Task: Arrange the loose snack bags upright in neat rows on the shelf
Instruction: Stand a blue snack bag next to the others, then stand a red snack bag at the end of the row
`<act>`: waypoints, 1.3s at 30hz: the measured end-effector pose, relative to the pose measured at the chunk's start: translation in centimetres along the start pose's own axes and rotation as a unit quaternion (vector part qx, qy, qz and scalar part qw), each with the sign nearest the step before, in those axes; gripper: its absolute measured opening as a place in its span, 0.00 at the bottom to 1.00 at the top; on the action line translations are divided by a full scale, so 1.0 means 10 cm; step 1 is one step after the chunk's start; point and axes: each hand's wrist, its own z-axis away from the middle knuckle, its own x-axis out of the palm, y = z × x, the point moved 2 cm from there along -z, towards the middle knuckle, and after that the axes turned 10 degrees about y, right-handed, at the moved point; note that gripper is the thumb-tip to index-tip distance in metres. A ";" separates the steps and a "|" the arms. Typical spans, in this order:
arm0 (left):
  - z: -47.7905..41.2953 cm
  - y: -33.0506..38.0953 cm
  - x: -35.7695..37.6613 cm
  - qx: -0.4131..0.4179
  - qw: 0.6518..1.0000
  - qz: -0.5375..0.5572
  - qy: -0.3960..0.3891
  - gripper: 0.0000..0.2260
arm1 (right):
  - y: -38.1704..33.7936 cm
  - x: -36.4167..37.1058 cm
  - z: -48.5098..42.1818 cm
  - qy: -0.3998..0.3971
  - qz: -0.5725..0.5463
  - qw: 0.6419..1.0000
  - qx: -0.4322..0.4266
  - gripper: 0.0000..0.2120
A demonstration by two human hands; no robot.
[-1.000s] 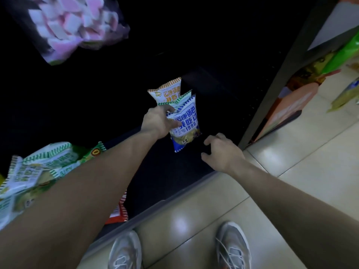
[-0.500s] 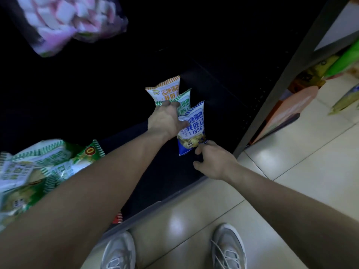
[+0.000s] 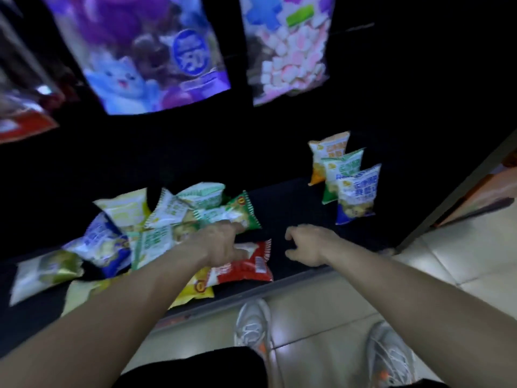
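Released, the blue bag [image 3: 356, 191] stands at two o'clock; left hand [image 3: 221, 243] reaches the pile [image 3: 156, 239] for another, grip blurred; right hand [image 3: 306, 245] hangs loosely curled, empty.

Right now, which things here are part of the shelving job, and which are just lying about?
Job: pile of loose snack bags; upright row of three bags; shelf.
Not the job: hanging purple bag; hanging marshmallow bag.

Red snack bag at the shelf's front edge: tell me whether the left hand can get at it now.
Probably yes. The left hand is just above the red snack bag, which lies flat with no other bag over it. The right hand hangs apart, out of the way.
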 end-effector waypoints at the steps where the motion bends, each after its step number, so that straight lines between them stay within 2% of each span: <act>1: 0.05 -0.15 0.07 -0.009 1.000 0.004 -0.001 0.32 | -0.11 0.16 -0.05 -0.006 -0.008 1.000 -0.003 0.25; 4: 0.15 -0.58 0.27 -0.042 0.999 0.023 0.005 0.33 | -0.40 0.59 -0.27 -0.008 -0.014 1.000 -0.022 0.28; 7: 0.13 -0.79 0.42 -0.053 0.997 0.053 -0.003 0.33 | -0.54 0.91 -0.48 -0.018 -0.005 0.999 -0.037 0.45; 9: 0.07 -0.84 0.47 -0.050 0.996 0.076 0.005 0.32 | -0.56 1.11 -0.57 -0.014 -0.024 0.999 -0.020 0.51; 11: -0.01 -0.89 0.52 -0.051 0.994 0.095 0.017 0.31 | -0.55 1.27 -0.63 0.014 -0.053 0.998 -0.011 0.48; 16: -0.11 -0.90 0.54 -0.055 0.990 0.121 0.051 0.29 | -0.49 1.32 -0.63 0.103 -0.104 0.988 -0.050 0.38; 22: -0.07 -0.76 0.48 -0.054 0.991 0.106 0.057 0.28 | -0.42 0.73 -0.44 0.166 -0.173 0.970 -0.033 0.25; 26: -0.04 -0.65 0.41 -0.044 0.993 0.095 0.062 0.29 | -0.37 0.29 -0.36 0.229 -0.180 0.956 -0.026 0.19; 29: -0.02 -0.60 0.38 -0.038 0.993 0.093 0.065 0.28 | -0.41 0.13 -0.33 0.255 -0.159 0.953 -0.031 0.20; 32: -0.03 -0.57 0.36 -0.035 0.994 0.087 0.059 0.28 | -0.49 0.23 -0.33 0.242 -0.108 0.963 -0.051 0.21; 35: -0.05 -0.56 0.37 -0.036 0.994 0.085 0.059 0.28 | -0.59 0.38 -0.37 0.262 -0.132 0.954 -0.057 0.23; 39: -0.05 -0.63 0.40 -0.050 0.993 0.087 0.061 0.28 | -0.76 0.56 -0.52 0.184 -0.097 0.976 -0.068 0.30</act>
